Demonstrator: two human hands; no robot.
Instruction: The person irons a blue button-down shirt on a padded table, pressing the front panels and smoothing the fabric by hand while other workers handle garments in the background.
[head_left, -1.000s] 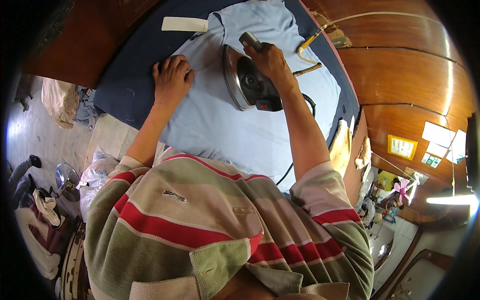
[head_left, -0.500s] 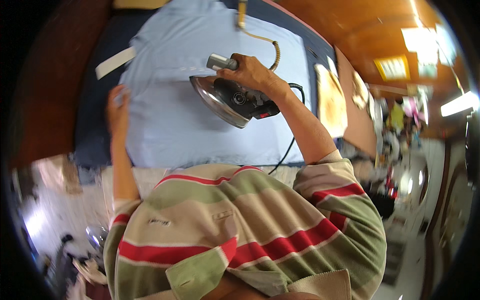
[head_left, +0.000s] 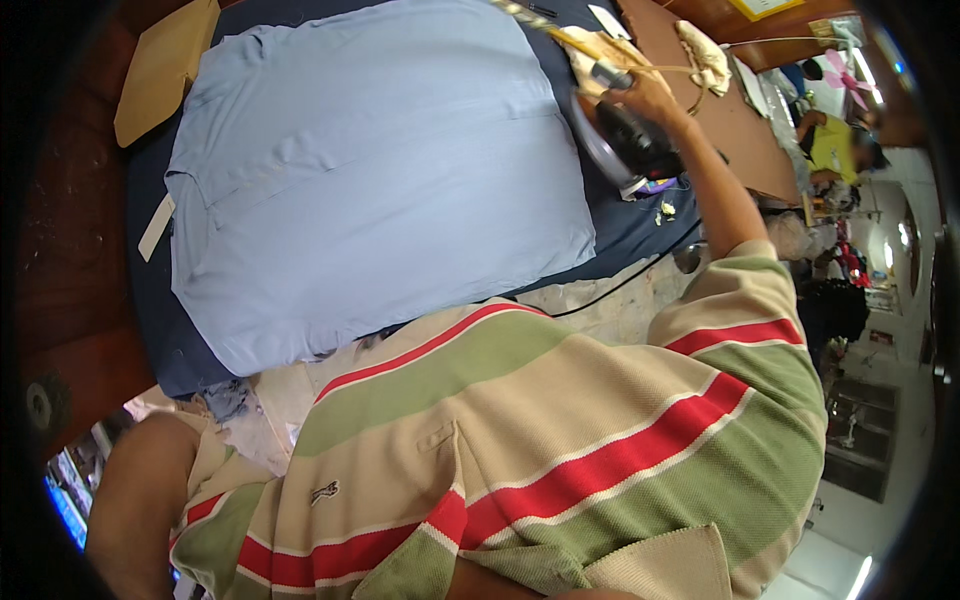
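A light blue shirt (head_left: 380, 180) lies spread over the dark blue cloth of the table (head_left: 150, 330) in front of me. My right hand (head_left: 648, 98) is closed round the handle of a black and silver iron (head_left: 635, 140), past the shirt's right edge. Motion blurs the iron somewhat, and I cannot tell whether it rests on anything. Only my bare left arm (head_left: 150, 490) shows, bent at the lower left; the left hand itself is out of sight.
A white strip (head_left: 156, 228) lies by the shirt's left edge, and a brown cardboard piece (head_left: 165, 75) at the far left. Cream cloth (head_left: 605, 52) is beyond the iron, beside a brown board (head_left: 735, 130). The iron's black cord (head_left: 620, 288) trails nearby. A person in yellow (head_left: 832, 148) is farther right.
My right hand has carried the iron rightward off the shirt. My left hand has left the shirt's left edge and gone out of view. The view has shifted, showing more of the right side.
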